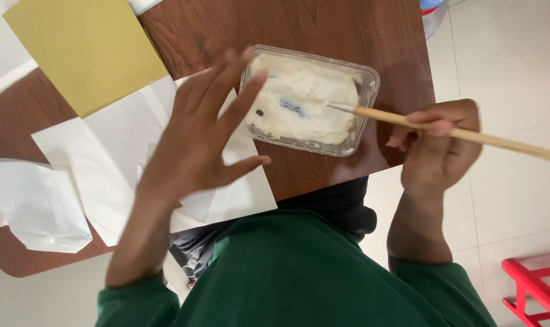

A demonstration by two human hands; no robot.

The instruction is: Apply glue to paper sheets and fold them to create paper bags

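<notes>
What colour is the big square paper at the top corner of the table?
The square paper is mustard yellow, seen clearly in the head view.
</notes>
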